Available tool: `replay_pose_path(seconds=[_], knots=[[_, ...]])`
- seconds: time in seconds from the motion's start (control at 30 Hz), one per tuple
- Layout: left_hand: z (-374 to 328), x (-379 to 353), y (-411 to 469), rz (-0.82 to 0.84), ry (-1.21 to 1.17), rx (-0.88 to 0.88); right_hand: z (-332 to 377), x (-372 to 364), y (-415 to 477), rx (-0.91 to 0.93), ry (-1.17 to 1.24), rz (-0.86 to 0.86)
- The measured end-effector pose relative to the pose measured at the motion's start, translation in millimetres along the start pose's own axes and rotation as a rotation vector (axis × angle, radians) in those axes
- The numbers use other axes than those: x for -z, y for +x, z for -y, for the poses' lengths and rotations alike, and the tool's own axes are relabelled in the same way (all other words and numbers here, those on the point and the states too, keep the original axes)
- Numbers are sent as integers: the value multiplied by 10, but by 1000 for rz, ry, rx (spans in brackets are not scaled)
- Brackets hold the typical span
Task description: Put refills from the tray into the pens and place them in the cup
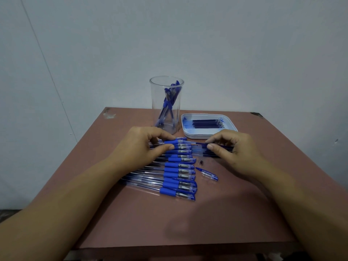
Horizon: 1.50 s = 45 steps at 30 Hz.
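My left hand (145, 146) pinches a clear pen barrel with a blue grip (172, 142) at its grip end, above a row of several capped blue pens (178, 174). My right hand (231, 147) pinches a dark blue refill (200, 143), its tip pointing left toward the barrel's open end. A clear cup (166, 104) at the back holds several finished pens. To the cup's right a white tray (209, 135) holds several dark refills. A loose clear cap with blue end (207, 173) and a small metal tip (201, 162) lie on the table.
The brown table (188, 219) has bare surface in front of the pen row. Several used refills (211, 152) lie under my right hand. A grey wall stands behind the table; the table's front edge is close to me.
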State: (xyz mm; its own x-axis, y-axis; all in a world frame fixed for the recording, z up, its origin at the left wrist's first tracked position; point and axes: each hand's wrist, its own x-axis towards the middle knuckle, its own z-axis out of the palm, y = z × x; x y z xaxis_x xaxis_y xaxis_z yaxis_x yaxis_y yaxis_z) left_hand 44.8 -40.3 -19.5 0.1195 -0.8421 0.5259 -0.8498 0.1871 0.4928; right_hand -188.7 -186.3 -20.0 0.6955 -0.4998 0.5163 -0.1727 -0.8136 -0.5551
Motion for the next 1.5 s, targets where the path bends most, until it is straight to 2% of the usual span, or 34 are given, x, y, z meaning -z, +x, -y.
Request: replay_pose_path(seconds=[0.2, 0.6, 0.87, 1.17, 1.5], knots=[[-22, 0, -7, 44, -70, -8, 25, 7, -6, -17, 23, 33], [-46, 21, 2, 9, -136, 21, 69, 12, -15, -50, 87, 11], [-21, 20, 10, 16, -136, 31, 86, 36, -4, -30, 84, -12], [-19, 13, 0, 27, -103, 3, 90, 27, -19, -57, 85, 39], [-82, 7, -14, 60, -16, -104, 140, -100, -1, 165, -23, 111]])
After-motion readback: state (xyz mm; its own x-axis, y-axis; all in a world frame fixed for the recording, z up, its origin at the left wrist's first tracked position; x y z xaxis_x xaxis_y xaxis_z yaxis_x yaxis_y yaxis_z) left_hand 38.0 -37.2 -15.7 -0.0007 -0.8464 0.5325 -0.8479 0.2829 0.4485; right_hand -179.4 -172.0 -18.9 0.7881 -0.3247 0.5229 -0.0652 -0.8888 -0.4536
